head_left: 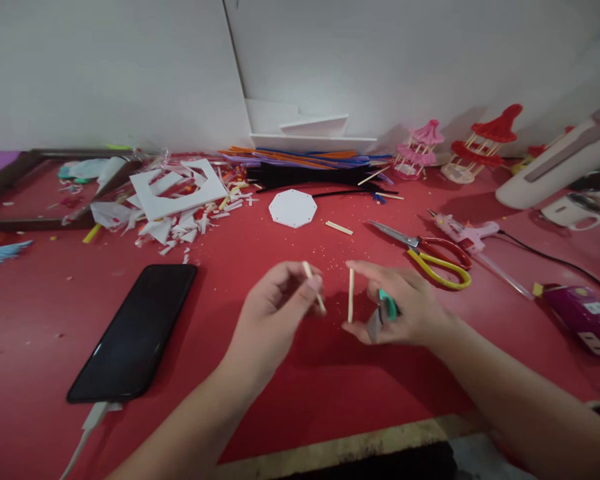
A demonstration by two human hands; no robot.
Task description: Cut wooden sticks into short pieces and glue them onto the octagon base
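Note:
Above the red table, my left hand (275, 310) pinches a short pale wooden stick (321, 304) between thumb and fingers, tilted. Facing it, my right hand (410, 303) has another short wooden stick (351, 297) held nearly upright, one end at the forefinger and the other at the thumb. Tucked in the same palm is a green tool with a grey flat part (388, 305); its kind is mostly hidden by the fingers. Beyond the hands lie two small sticks side by side (339, 228) and a white octagonal board (293, 208) with small holes near its rim.
Scissors (420, 250) with red and yellow handles and a pink glue gun (463, 231) lie right. A black phone (135, 330) charges at left. White scraps (180, 223) and pipe cleaners (305, 160) lie behind. Small carousel models (483, 147) stand back right, near a white mug (570, 210).

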